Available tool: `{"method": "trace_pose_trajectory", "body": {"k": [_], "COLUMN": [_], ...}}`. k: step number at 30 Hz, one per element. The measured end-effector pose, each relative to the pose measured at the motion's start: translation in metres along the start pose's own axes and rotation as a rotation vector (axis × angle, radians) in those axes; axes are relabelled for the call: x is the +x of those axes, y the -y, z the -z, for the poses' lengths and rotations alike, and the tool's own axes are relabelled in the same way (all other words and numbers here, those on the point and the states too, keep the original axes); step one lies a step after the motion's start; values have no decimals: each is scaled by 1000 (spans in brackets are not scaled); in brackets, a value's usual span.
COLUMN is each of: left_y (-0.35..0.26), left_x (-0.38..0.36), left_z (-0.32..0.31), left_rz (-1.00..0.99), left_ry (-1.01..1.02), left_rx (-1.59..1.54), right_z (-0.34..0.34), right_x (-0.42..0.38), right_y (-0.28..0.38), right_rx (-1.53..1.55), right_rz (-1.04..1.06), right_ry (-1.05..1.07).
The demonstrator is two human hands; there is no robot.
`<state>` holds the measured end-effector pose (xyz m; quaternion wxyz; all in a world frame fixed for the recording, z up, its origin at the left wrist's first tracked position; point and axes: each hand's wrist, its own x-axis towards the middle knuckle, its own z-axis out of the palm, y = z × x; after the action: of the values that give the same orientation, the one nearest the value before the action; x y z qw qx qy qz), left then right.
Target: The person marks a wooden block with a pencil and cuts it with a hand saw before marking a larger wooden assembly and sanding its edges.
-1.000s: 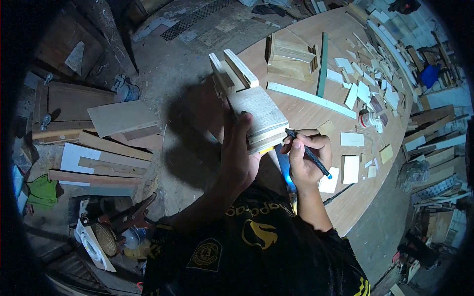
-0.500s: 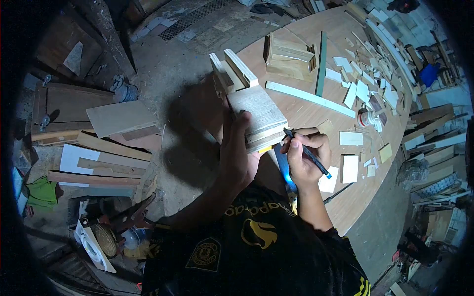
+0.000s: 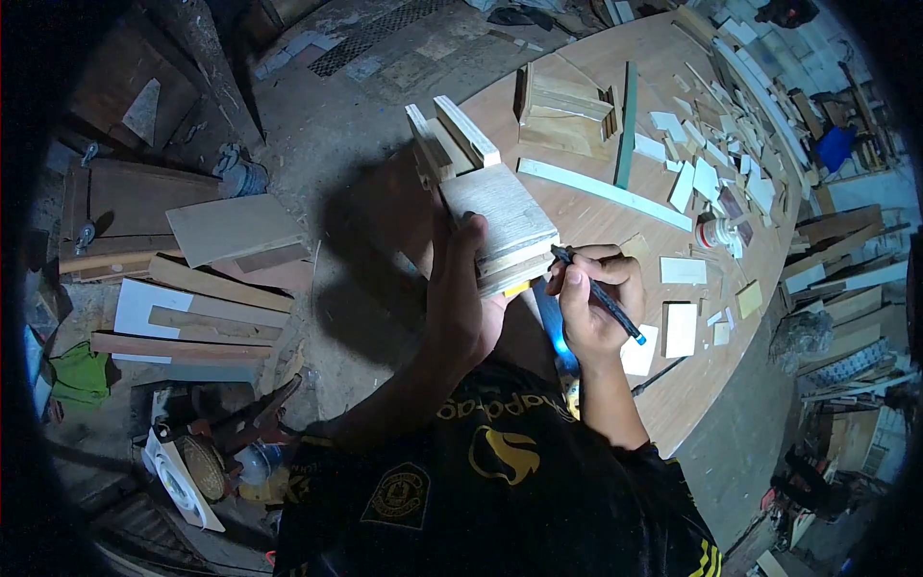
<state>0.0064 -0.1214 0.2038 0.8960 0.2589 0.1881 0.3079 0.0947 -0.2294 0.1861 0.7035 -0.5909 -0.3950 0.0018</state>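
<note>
My left hand (image 3: 460, 288) is closed around a small plywood assembly (image 3: 500, 207), raised in front of my chest, its thumb on the flat upper face. Two upright strips with a slot between them stand at its far end. In my right hand (image 3: 596, 298) is a dark pencil (image 3: 611, 310) with a blue end. Its tip is at the near right corner of the assembly, touching or almost touching the layered edge. A bit of something yellow (image 3: 517, 288) shows under the wood by my left palm; what it is stays mostly hidden.
On the curved wooden table (image 3: 577, 207) lie an open wooden box (image 3: 567, 115), a green strip (image 3: 626, 125), a pale strip (image 3: 606, 194), several offcuts (image 3: 707, 178) and a white round container (image 3: 713, 232). Boards (image 3: 236, 229) are stacked on the left.
The pencil tip and the assembly have barely shifted, with a very slight move left. Both hands keep the same hold.
</note>
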Motion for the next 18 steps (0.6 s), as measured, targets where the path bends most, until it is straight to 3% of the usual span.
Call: {"method": "trace_pose_trajectory", "body": {"k": [12,18], "left_y": [3,1], "left_x": [4,2], "left_z": [6,5], "left_rz": [-22,26], "left_ry": [12,-4], "left_rx": [-16,-9], "right_z": [-8,-3], "right_x": [-3,0], "right_y": [-3,-5], "right_rx": [46,-55], "right_rz": [-64,6], "right_ry": [-97,-13]}}
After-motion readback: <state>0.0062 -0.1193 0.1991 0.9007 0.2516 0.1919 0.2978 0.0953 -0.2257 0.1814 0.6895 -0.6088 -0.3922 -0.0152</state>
